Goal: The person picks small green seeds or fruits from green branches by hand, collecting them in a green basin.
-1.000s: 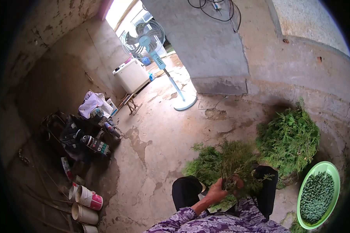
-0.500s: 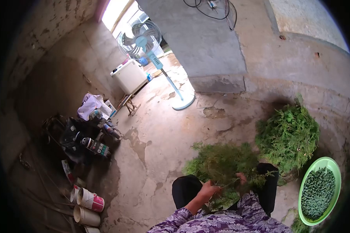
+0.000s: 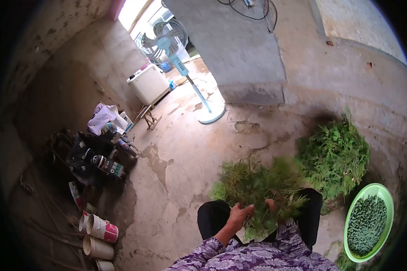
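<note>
Green branches; left hand, closed on them; right hand, half hidden, grip cannot be told; leafy pile, branches' two o'clock; bowl, their four o'clock.

"What colour is the shirt?"
"Purple, with a pale floral pattern. The trousers are black."
"And the branches?"
"Green. The basin is lighter green, its small pieces bluish green."
"The fan?"
"Pale blue."

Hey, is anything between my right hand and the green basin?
Yes. In this view, your dark-clad right knee stands between your right hand and the green basin, with leafy sprigs between hand and knee.
</note>
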`<state>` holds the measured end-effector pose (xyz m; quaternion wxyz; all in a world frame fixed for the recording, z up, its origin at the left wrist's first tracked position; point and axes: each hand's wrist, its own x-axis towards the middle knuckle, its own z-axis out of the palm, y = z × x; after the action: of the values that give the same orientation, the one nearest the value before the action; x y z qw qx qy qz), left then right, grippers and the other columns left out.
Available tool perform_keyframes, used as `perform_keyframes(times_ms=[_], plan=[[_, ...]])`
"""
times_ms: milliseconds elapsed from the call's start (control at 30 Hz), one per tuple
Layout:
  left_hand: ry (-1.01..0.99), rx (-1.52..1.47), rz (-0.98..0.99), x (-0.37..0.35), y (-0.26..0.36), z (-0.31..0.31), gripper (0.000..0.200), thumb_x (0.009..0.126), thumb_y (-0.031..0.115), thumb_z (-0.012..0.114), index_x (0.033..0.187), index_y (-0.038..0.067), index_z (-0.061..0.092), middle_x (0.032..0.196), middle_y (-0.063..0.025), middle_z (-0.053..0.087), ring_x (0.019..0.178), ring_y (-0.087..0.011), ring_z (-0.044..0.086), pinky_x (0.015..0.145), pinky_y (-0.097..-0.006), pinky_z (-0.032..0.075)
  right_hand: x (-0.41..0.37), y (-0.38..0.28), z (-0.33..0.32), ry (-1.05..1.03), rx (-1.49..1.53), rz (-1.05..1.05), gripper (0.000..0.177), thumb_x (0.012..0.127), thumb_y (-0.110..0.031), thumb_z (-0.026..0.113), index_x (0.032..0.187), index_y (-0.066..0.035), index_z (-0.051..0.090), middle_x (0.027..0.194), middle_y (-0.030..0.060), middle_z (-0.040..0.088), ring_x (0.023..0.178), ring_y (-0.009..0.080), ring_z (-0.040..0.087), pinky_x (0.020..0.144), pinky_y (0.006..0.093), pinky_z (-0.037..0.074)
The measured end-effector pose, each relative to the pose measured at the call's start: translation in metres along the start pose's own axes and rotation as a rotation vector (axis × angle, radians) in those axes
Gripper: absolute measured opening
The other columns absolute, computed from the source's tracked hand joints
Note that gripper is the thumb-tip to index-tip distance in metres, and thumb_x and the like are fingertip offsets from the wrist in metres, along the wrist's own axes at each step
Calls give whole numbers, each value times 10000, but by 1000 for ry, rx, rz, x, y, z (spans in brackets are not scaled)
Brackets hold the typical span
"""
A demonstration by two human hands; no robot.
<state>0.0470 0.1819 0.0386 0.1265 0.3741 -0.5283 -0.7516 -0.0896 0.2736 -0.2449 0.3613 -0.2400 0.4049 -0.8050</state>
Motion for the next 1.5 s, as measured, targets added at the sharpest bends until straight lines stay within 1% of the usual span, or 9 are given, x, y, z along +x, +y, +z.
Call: perform_keyframes(times_ms=[267,333,467,533,667,933,1167,1400,1500], plan=[[-15,220,109,22,-44,-18,522,786,246,626,1149,-62,412,1078,-129,530,1005,-166,491,813,-271,409,3,20,37,-100,180,65,385,892,-279,402,1194,-41,383,1104,106,489,947,223,515,811,337,436],[-197,1363,887,34,-64,-41,597,820,294,574,1221,-68,322,1187,-185,444,1135,-232,392,902,-324,351,2,21,44,-116,224,89,390,897,-281,392,1207,-43,372,1114,107,485,953,223,513,816,337,437],[-221,693,175,-11,-10,-2,509,857,273,498,1268,40,307,1253,-241,347,1192,-318,319,950,-363,296,6,17,48,-157,304,138,400,909,-285,370,1232,-49,350,1135,108,476,964,223,510,827,336,437],[-291,1575,446,-6,-18,-10,480,846,204,476,1288,147,296,1293,-275,261,1197,-397,284,946,-384,305,1,-14,59,-167,316,149,403,912,-287,365,1238,-50,344,1141,109,474,967,223,510,829,335,437],[-424,1807,298,-28,25,21,606,734,-17,501,1292,83,289,1308,-360,129,1169,-464,296,943,-423,321,-5,-126,115,-104,-549,-124,276,868,-235,450,1052,-29,464,965,126,523,837,229,524,724,340,425],[-226,1071,118,6,-29,-18,562,822,279,453,1285,27,260,1312,-219,262,1167,-304,361,949,-343,307,-17,-152,134,-69,-718,-133,205,812,-135,514,983,-23,508,902,135,532,814,246,529,686,360,418],[-425,538,-31,-27,24,2,907,699,507,594,1306,-33,192,1337,-196,253,1226,-285,278,980,-350,253,-12,-90,83,-18,74,262,287,826,-124,522,1092,-32,461,1037,108,507,919,216,519,783,337,443],[-610,732,89,1,-1,-12,1045,627,566,609,1343,0,100,1350,-205,227,1247,-311,240,995,-362,240,-17,-152,122,-68,-227,170,309,819,-104,522,1112,-36,453,1056,82,508,948,197,508,811,325,432],[-306,955,7,-3,-3,-6,1048,606,569,598,1351,30,95,1364,-200,201,1253,-326,224,1002,-369,233,-16,-156,132,-21,-218,111,305,797,-99,541,1088,-34,476,1042,74,522,935,200,515,796,324,432]])
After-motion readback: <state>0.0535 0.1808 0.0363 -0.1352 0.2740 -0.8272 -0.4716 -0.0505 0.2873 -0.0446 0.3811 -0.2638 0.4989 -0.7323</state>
